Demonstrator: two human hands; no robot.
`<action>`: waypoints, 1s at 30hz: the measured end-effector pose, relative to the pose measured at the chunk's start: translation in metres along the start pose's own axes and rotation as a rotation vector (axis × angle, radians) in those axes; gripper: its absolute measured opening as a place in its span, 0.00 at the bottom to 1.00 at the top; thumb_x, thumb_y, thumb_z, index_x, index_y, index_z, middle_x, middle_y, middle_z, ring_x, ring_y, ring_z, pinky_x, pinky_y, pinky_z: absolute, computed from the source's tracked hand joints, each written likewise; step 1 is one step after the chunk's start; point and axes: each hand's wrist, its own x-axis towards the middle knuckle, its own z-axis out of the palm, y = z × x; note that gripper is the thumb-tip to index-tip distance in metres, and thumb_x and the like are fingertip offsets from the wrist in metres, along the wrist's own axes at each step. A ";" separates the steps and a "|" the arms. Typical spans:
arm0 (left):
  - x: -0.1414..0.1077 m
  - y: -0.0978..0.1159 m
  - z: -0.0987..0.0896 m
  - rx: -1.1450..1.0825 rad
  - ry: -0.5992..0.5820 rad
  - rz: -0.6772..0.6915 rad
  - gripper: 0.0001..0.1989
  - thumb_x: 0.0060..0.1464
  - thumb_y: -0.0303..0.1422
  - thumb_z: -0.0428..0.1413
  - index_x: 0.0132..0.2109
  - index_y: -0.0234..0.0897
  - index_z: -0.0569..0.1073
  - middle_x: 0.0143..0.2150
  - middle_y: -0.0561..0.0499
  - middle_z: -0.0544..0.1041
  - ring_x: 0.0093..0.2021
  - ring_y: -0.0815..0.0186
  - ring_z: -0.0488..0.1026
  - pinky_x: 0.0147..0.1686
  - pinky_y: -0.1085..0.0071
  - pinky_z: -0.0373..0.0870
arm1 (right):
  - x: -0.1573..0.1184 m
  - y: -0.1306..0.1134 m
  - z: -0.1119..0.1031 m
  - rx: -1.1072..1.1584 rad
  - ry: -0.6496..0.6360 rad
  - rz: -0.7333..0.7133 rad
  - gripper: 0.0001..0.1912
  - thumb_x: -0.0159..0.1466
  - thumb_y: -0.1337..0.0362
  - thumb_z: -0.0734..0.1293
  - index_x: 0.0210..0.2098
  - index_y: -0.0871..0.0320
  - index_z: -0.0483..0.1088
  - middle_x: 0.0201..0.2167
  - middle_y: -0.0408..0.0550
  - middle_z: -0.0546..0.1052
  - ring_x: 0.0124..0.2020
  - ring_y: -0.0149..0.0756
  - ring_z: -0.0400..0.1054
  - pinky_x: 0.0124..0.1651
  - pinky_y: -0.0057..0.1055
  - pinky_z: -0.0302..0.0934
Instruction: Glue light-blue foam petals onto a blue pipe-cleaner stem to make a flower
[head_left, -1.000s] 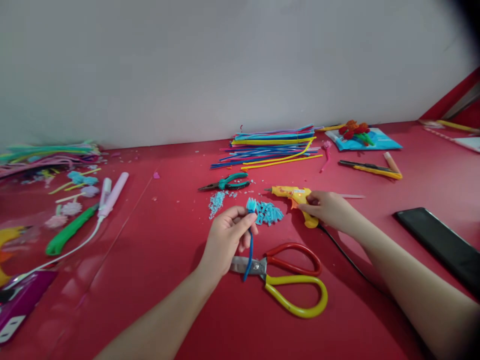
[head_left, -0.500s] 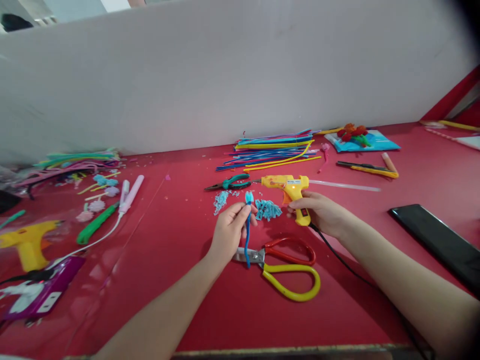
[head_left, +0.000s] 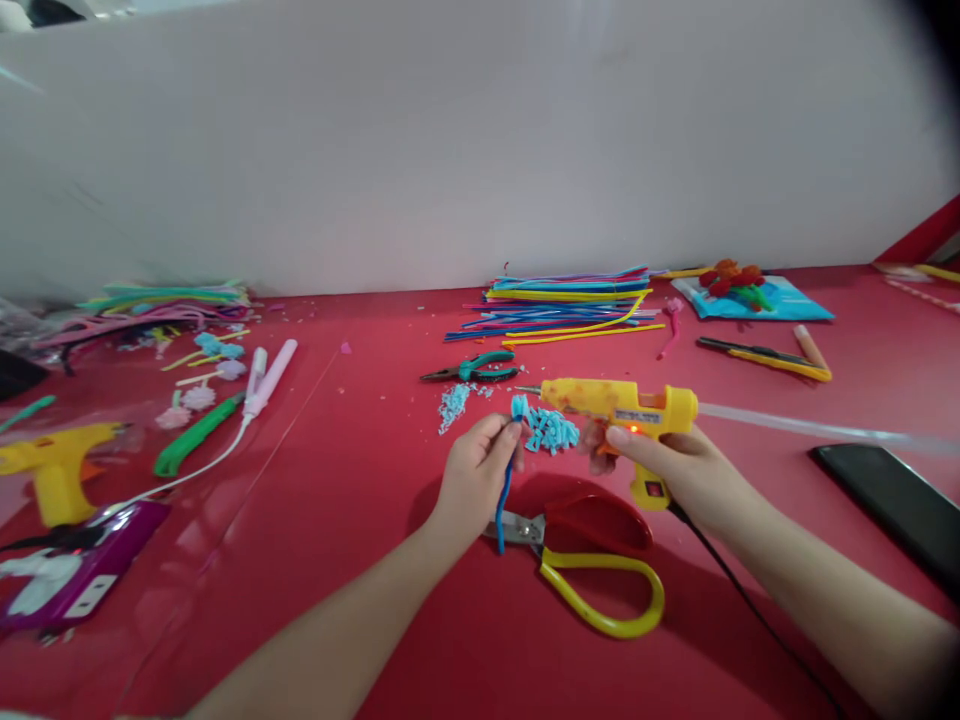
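Has red tabletop (head_left: 315, 600) in front, w/ scissors (head_left: 534, 530) lying on it, partly behind L hand (head_left: 476, 470). Grips yellow hot-glue gun (head_left: 592, 398) in R hand (head_left: 690, 470), wrapped round handle, w/ nozzle to L. Pinches blue pipe cleaner (head_left: 501, 515) betw. L thumb & fingers, w/ lt-blue top near nozzle; can't tell if touching. Has lt-blue cut pcs (head_left: 553, 432) on table just R of that top.

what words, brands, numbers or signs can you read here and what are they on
No text is readable.
Label on the yellow glue gun in the right hand: too small and blurred to read.
Its red switch: any marking is too small to make out.
Blue packet: no legible print.
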 end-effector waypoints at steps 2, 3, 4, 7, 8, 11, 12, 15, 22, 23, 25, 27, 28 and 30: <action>0.000 0.001 0.000 -0.017 0.011 -0.007 0.11 0.57 0.39 0.49 0.35 0.37 0.70 0.21 0.58 0.66 0.16 0.76 0.55 0.16 0.78 0.50 | -0.006 0.002 0.005 -0.014 0.013 -0.021 0.14 0.58 0.53 0.66 0.34 0.58 0.71 0.29 0.46 0.74 0.31 0.35 0.68 0.36 0.31 0.64; 0.000 0.002 0.000 -0.026 0.017 -0.009 0.11 0.57 0.39 0.49 0.35 0.36 0.70 0.21 0.57 0.67 0.16 0.76 0.55 0.16 0.78 0.50 | -0.008 0.003 0.006 -0.023 0.034 -0.029 0.14 0.57 0.53 0.67 0.34 0.58 0.71 0.29 0.46 0.74 0.30 0.35 0.68 0.35 0.31 0.65; 0.000 0.002 0.000 -0.033 0.020 -0.010 0.12 0.57 0.39 0.48 0.35 0.36 0.70 0.22 0.57 0.68 0.16 0.76 0.56 0.16 0.78 0.51 | -0.010 0.004 0.007 -0.042 0.053 -0.036 0.14 0.56 0.53 0.67 0.34 0.58 0.71 0.29 0.46 0.75 0.30 0.35 0.68 0.35 0.31 0.65; -0.001 0.002 0.002 -0.047 0.001 -0.016 0.12 0.57 0.39 0.48 0.35 0.35 0.70 0.24 0.55 0.71 0.15 0.77 0.55 0.15 0.79 0.50 | -0.013 0.003 0.009 -0.128 0.079 -0.085 0.12 0.58 0.55 0.66 0.33 0.58 0.71 0.29 0.47 0.75 0.32 0.37 0.69 0.37 0.32 0.66; -0.001 0.001 0.003 -0.048 -0.010 -0.019 0.12 0.57 0.38 0.48 0.35 0.35 0.70 0.25 0.55 0.72 0.15 0.78 0.55 0.15 0.79 0.50 | -0.014 0.003 0.009 -0.164 0.079 -0.110 0.11 0.59 0.55 0.65 0.32 0.58 0.71 0.29 0.47 0.75 0.33 0.37 0.69 0.38 0.32 0.66; -0.001 -0.001 0.004 -0.055 -0.026 -0.035 0.11 0.57 0.38 0.48 0.36 0.35 0.71 0.25 0.55 0.73 0.15 0.78 0.54 0.15 0.80 0.50 | -0.015 0.005 0.008 -0.295 0.059 -0.207 0.10 0.61 0.57 0.63 0.32 0.57 0.71 0.28 0.46 0.75 0.31 0.36 0.70 0.35 0.29 0.66; -0.001 -0.002 0.004 -0.057 -0.025 -0.041 0.12 0.57 0.38 0.48 0.36 0.36 0.71 0.25 0.55 0.73 0.15 0.78 0.54 0.15 0.80 0.51 | -0.015 0.006 0.008 -0.336 0.059 -0.246 0.10 0.61 0.58 0.63 0.32 0.57 0.71 0.27 0.45 0.75 0.30 0.36 0.70 0.33 0.28 0.66; -0.001 -0.003 0.004 -0.059 -0.009 -0.051 0.12 0.58 0.38 0.48 0.36 0.35 0.71 0.24 0.55 0.73 0.15 0.78 0.55 0.15 0.81 0.52 | -0.017 0.011 0.007 -0.414 0.081 -0.336 0.08 0.61 0.59 0.63 0.33 0.55 0.72 0.27 0.45 0.76 0.28 0.35 0.70 0.31 0.27 0.66; 0.000 -0.005 0.004 -0.070 -0.014 -0.070 0.11 0.58 0.37 0.47 0.36 0.35 0.70 0.24 0.55 0.73 0.15 0.79 0.55 0.14 0.82 0.53 | -0.019 0.014 0.006 -0.429 0.099 -0.429 0.07 0.62 0.62 0.63 0.35 0.53 0.72 0.26 0.43 0.76 0.26 0.32 0.70 0.32 0.25 0.67; 0.000 -0.005 0.004 -0.075 -0.017 -0.069 0.11 0.58 0.37 0.47 0.35 0.35 0.70 0.24 0.55 0.73 0.15 0.79 0.55 0.14 0.82 0.52 | -0.019 0.015 0.006 -0.435 0.096 -0.429 0.07 0.62 0.62 0.63 0.37 0.53 0.72 0.26 0.43 0.75 0.25 0.32 0.70 0.32 0.25 0.67; 0.000 -0.006 0.004 -0.085 -0.024 -0.065 0.11 0.58 0.37 0.47 0.35 0.36 0.70 0.24 0.56 0.73 0.15 0.79 0.54 0.14 0.82 0.51 | -0.019 0.016 0.005 -0.444 0.092 -0.413 0.08 0.62 0.61 0.62 0.38 0.53 0.72 0.25 0.44 0.75 0.25 0.32 0.70 0.31 0.25 0.67; 0.000 -0.006 0.005 -0.090 -0.030 -0.061 0.11 0.58 0.38 0.48 0.35 0.36 0.70 0.24 0.56 0.73 0.15 0.79 0.54 0.14 0.82 0.51 | -0.018 0.016 0.006 -0.448 0.088 -0.388 0.09 0.63 0.61 0.62 0.37 0.54 0.72 0.24 0.44 0.74 0.25 0.32 0.69 0.29 0.24 0.66; 0.000 -0.006 0.005 -0.090 -0.031 -0.059 0.11 0.58 0.38 0.48 0.35 0.36 0.70 0.24 0.56 0.73 0.15 0.79 0.54 0.14 0.82 0.51 | -0.018 0.016 0.006 -0.450 0.087 -0.380 0.09 0.63 0.61 0.62 0.36 0.55 0.72 0.23 0.44 0.73 0.24 0.32 0.69 0.27 0.24 0.66; 0.000 -0.006 0.005 -0.089 -0.032 -0.059 0.11 0.58 0.37 0.48 0.34 0.36 0.70 0.24 0.56 0.73 0.15 0.79 0.54 0.14 0.82 0.51 | -0.018 0.015 0.006 -0.459 0.087 -0.381 0.08 0.63 0.61 0.62 0.34 0.55 0.72 0.22 0.43 0.73 0.23 0.31 0.68 0.26 0.22 0.65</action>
